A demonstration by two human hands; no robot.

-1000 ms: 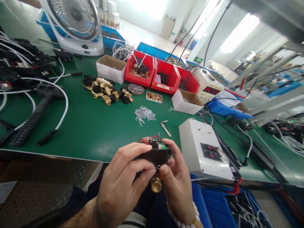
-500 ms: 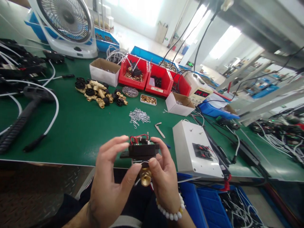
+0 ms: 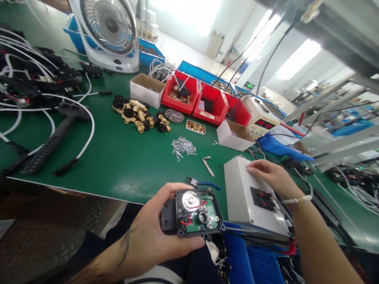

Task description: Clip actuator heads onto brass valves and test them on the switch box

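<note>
My left hand point(image 3: 154, 236) is closed around a black open-topped housing point(image 3: 194, 213), held face up below the table's front edge. Inside it show a green circuit board, a round silver disc and red wires. My right hand point(image 3: 271, 176), with a white bead bracelet at the wrist, rests fingers down on the top of a white box point(image 3: 242, 193) with red and black terminals on its face. Blue-handled pliers point(image 3: 204, 183) lie on the green mat just above the housing.
On the green table point(image 3: 118, 157) lie a pile of brass fittings point(image 3: 139, 114), loose silver clips point(image 3: 182, 146), a small metal tool point(image 3: 207, 165), red bins point(image 3: 195, 96), cardboard boxes, a white fan point(image 3: 111, 33) and black cables with white hoses at left. Blue crates stand below right.
My right hand let go of the housing and moved right onto the white box. My left hand turned the housing so its open face points up.
</note>
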